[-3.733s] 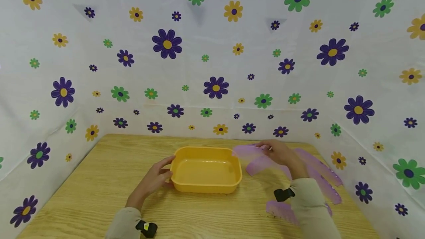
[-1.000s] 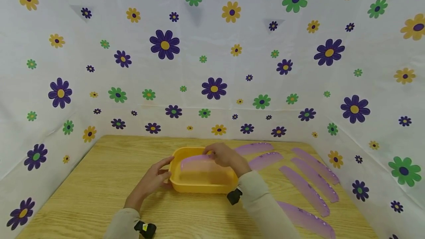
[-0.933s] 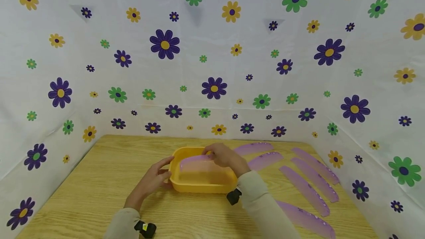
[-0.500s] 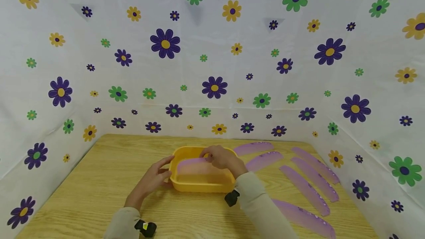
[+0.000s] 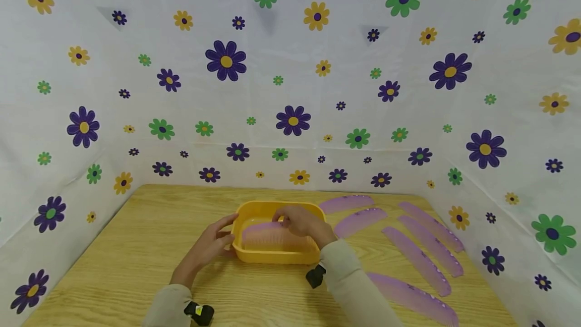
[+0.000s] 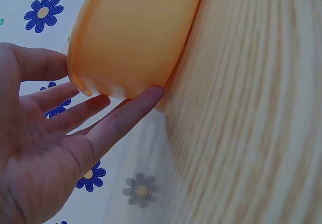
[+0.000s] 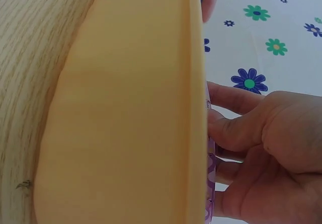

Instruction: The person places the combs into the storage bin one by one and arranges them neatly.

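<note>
A yellow plastic tub (image 5: 278, 257) stands on the wooden table, its wall (image 7: 121, 108) filling much of the right wrist view. My left hand (image 5: 210, 243) touches the tub's left end, its fairly straight fingers (image 6: 126, 118) spread against the wall and rim. Inside the tub is a translucent purple comb (image 5: 268, 237), tilted with its teeth toward me. My right hand (image 5: 299, 222) reaches in over the tub and pinches the comb's upper edge between thumb and fingers; it covers the comb's right part. In the right wrist view, a strip of patterned comb (image 7: 210, 178) shows beyond the rim.
More purple combs lie apart on the table (image 5: 136, 266): two right of the tub, including one nearer comb (image 5: 360, 221), and several farther right, including a front comb (image 5: 415, 297). A white flowered cloth (image 5: 290, 90) walls the back and sides.
My right hand first held a comb over the right side of the table, then brought it left into the tub. Over the last second the comb sinks lower and nearer. The left hand stays put.
</note>
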